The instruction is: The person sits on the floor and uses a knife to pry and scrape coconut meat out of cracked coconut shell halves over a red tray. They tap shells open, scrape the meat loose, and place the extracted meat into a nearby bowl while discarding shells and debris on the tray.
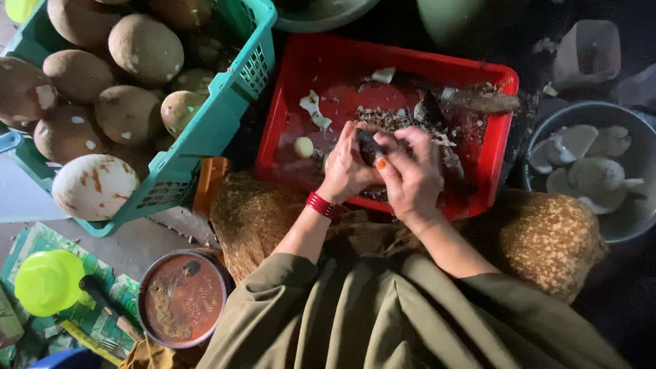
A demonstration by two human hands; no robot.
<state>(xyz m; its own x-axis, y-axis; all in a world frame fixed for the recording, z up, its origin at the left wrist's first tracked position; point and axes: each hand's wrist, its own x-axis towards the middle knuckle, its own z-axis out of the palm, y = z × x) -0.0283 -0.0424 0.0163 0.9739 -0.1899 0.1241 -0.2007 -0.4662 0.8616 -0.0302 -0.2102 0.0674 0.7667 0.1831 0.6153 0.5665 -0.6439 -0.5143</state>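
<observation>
Both hands are gripping a small dark piece (370, 147) over the red tray (287, 102), the left hand (346, 167) cupping it, the right hand (411, 171) pressing. Working it well probably means keeping it low above the scraps. A teal crate (232, 102) of brown round fruits (145, 46) is sitting far left.

The floor (137, 242) is grey, bare concrete, showing in the lower left of the frame between the containers. A patterned green sheet (48, 239) lies on it at the far left edge (crumpled and partly covered). The right side and the upper right of the frame fall into deep shadow, where the ground looks almost black. Light is dim and soft, brightest toward the upper left; no wall or window is in view.
</observation>
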